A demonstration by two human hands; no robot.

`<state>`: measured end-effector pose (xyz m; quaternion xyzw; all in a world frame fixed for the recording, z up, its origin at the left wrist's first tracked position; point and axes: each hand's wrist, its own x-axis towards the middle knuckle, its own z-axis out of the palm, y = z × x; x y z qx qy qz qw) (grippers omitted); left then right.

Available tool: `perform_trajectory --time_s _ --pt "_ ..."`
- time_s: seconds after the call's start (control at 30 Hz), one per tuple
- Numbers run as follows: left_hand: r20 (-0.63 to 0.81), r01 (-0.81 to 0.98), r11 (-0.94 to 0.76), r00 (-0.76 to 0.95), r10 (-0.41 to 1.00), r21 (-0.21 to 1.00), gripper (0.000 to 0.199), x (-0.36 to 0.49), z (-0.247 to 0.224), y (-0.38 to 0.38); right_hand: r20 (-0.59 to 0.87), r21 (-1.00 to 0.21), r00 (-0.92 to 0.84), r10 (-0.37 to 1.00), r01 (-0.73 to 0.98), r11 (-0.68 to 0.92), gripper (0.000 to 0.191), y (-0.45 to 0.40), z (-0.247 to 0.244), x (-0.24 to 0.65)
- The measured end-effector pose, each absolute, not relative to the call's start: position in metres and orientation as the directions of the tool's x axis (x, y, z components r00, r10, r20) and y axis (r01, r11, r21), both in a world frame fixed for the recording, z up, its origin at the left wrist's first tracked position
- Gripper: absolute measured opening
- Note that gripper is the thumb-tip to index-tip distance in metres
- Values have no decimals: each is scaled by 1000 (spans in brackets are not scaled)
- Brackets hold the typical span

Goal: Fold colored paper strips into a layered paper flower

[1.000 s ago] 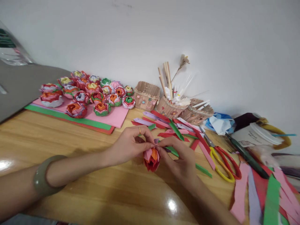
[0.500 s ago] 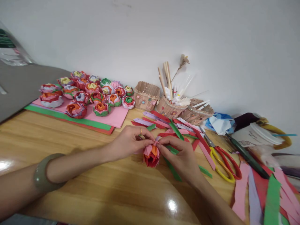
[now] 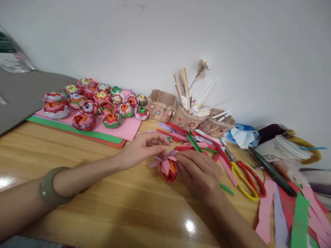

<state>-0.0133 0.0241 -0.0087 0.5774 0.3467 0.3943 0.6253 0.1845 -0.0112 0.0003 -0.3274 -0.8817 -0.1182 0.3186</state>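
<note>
A small folded-paper flower [image 3: 169, 168] in pink, orange and red, with lilac outer petals, tilts over the middle of the wooden table. My right hand [image 3: 199, 172] grips it from the right, fingers bent round its edge. Close to the flower's upper left side is my left hand [image 3: 144, 150], a ring on one finger. Its thumb and index finger are a little apart with nothing visible between them; whether a fingertip touches a petal I cannot tell. Behind both hands lies a pile of folded paper strips [image 3: 193, 141] in red, lilac, pink and green.
Many finished paper flowers [image 3: 103, 98] sit on coloured sheets [image 3: 126, 131] at the left. Three decorated baskets [image 3: 161, 103] stand by the wall, two holding sticks. To the right are scissors [image 3: 248, 181], a dark green cutter-like tool [image 3: 274, 174], a white cup [image 3: 281, 150] and loose paper strips [image 3: 300, 220].
My left thumb and fingers have come off the pinched petal tip and drawn slightly up and left. My right hand has turned over the flower, whose lilac outer petals now show.
</note>
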Motion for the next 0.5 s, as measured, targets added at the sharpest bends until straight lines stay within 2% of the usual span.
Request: perform_trajectory --time_s 0.1,0.2,0.27,0.3,0.33,0.4,0.43,0.5 --pt "5 -113 56 481 877 992 15 -10 -7 25 663 32 -591 460 636 771 22 -12 -1 186" --pt "136 -34 -136 469 873 990 5 -9 -6 22 736 9 -508 448 669 743 19 -13 1 183" --pt "275 40 -314 388 880 949 8 -10 -7 19 784 -103 -371 498 713 694 12 -14 6 178" --pt "357 93 -410 347 868 907 7 -10 -7 18 787 -212 -275 553 721 660 8 -14 9 176" --pt "442 153 -503 312 841 850 7 -11 -8 17 715 -359 -224 662 695 623 3 -15 13 173" --pt "585 271 -649 284 759 711 8 -11 -10 15 395 -671 -219 892 595 443 17 -17 18 169" --pt "630 317 -694 291 720 647 9 -11 -11 14 253 -779 -218 943 531 332 21 -17 20 167" --pt "672 371 -739 316 669 561 10 -10 -13 13 92 -897 -233 968 403 183 26 -18 21 164"
